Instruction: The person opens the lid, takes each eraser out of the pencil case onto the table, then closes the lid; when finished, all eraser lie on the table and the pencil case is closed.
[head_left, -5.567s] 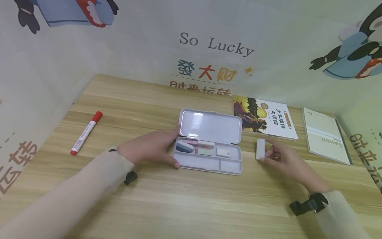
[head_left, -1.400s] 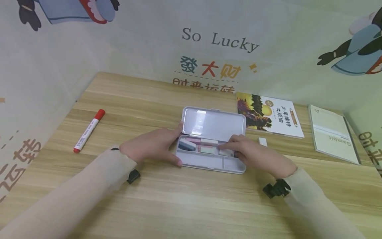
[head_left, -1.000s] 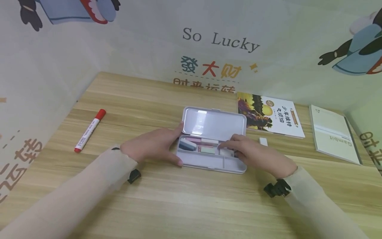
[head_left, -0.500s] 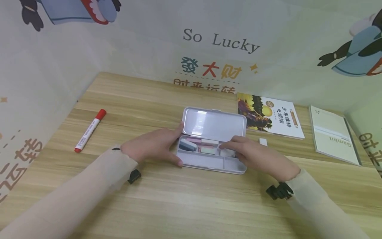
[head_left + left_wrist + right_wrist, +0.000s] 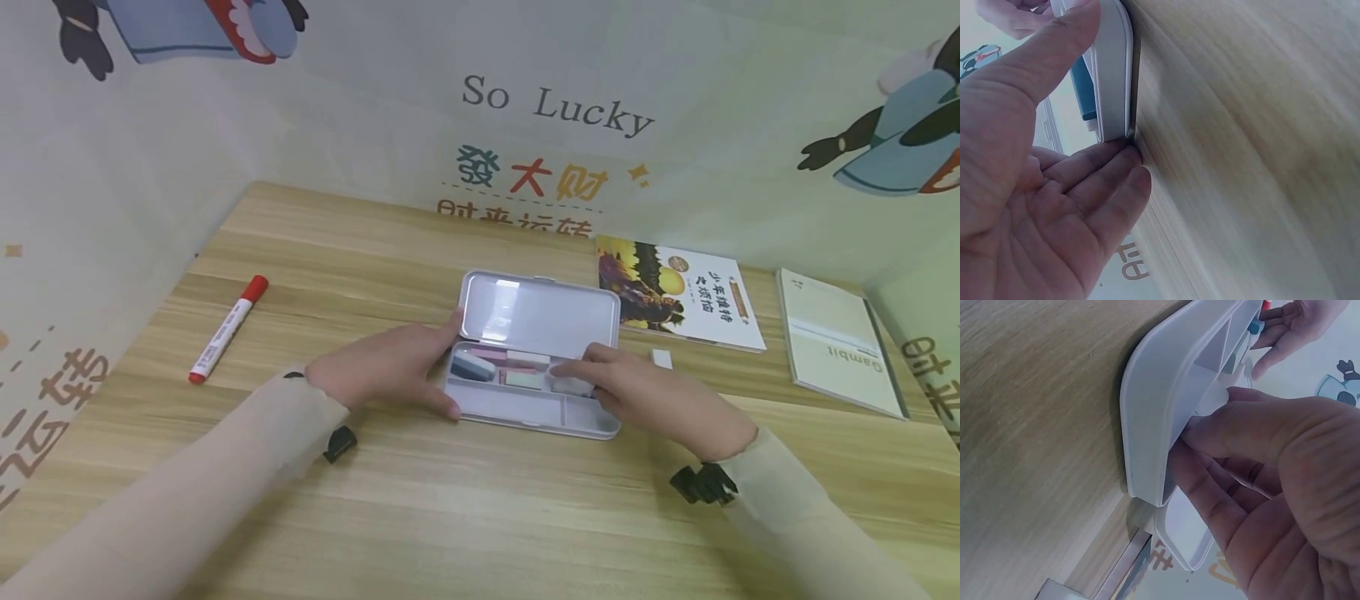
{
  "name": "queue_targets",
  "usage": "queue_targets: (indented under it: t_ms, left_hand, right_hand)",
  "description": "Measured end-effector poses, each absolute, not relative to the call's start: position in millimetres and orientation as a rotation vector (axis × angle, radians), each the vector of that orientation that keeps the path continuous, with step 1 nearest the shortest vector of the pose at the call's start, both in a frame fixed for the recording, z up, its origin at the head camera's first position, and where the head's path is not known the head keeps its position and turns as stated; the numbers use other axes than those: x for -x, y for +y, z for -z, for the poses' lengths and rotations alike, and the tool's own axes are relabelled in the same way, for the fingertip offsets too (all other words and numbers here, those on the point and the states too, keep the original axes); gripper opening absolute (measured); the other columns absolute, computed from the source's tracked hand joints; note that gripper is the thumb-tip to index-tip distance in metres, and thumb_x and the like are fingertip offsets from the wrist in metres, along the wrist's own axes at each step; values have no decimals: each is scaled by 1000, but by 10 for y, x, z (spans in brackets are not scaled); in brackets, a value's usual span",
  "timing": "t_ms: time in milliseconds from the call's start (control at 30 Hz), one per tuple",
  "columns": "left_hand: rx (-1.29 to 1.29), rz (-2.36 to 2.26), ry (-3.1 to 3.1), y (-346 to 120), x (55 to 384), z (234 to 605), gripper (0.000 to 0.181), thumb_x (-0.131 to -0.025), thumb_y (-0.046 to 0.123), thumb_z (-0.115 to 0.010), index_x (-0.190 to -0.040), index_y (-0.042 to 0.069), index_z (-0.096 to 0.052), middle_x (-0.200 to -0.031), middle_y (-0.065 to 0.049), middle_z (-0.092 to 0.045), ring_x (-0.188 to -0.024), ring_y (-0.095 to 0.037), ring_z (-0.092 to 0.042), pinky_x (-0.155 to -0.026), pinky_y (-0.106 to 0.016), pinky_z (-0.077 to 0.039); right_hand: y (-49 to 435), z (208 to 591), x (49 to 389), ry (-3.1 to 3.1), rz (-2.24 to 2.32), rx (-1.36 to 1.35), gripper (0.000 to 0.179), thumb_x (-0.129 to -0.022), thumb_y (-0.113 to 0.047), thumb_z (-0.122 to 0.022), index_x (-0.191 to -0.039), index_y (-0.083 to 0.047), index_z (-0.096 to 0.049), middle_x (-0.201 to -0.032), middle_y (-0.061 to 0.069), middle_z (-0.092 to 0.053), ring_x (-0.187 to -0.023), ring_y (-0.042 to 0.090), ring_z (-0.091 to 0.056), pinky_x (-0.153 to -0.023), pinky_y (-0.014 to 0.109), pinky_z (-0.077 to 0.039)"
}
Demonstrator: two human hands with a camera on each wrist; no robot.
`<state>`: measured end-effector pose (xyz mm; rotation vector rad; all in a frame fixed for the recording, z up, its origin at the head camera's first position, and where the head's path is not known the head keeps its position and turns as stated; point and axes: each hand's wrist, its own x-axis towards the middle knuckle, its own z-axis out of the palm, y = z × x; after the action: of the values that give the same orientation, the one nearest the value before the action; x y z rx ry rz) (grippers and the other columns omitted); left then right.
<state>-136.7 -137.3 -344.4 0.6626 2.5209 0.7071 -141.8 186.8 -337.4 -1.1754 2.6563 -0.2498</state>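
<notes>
An open white pencil case (image 5: 510, 403) lies on the table with its lid (image 5: 540, 317) folded back. At its left end, my left hand (image 5: 386, 362) braces it, thumb at the front edge and fingers behind. My right hand (image 5: 645, 396) reaches into the right part of the case and pinches a white eraser (image 5: 1213, 400), largely hidden by the fingers. Other erasers share the back compartment: a dark blue and white one (image 5: 472, 365), a pale green one (image 5: 523, 379) and a white one (image 5: 527, 359) behind it. The front compartments hold nothing.
Behind the right hand, a white block eraser (image 5: 662, 358) stands on the table (image 5: 420, 517). An illustrated book (image 5: 705, 300) and a pale notebook (image 5: 836, 342) lie at the back right. Far left is a red-capped marker (image 5: 228, 329). A printed curtain (image 5: 360, 100) borders the back.
Several seconds ago the right hand held the white block eraser beside the case; it has since left it on the table and moved left into the case. Over the last second, both hands barely move.
</notes>
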Motion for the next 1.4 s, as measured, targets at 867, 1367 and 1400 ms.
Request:
queue_targets:
  t_ms: [867,1367,1400]
  left_hand:
    - [-645,-704,2514,-1363,1382,3468,128,-80,38,-91,-169,6,-4,-168,-14,-39,-151,-25,-46,-130,-45,-34]
    - [-630,-708,2504,-1376,1371,3438,127,-81,39,-91,-169,6,-5,-170,-13,-37,-152,-25,-44,-130,-46,-34]
    - [-631,-707,2504,-1373,1371,3437,127,-81,39,-91,-169,6,-5,-170,-13,-37,-152,-25,-44,-130,-46,-34]
  right_hand:
    - [2213,3443,1459,2699,722,993,49,-93,1,-74,-140,4,-61,-109,13,-76,-99,26,-74,-86,38,-65]
    - [2772,3490,1405,2870,811,810,53,-87,4,-80,-137,7,-63,-98,13,-77,-88,16,-72,-81,38,-66]
    - [2808,3505,1399,2884,801,807,53,-87,4,-80,-137,7,-63,-98,13,-77,-88,16,-72,-81,38,-66]
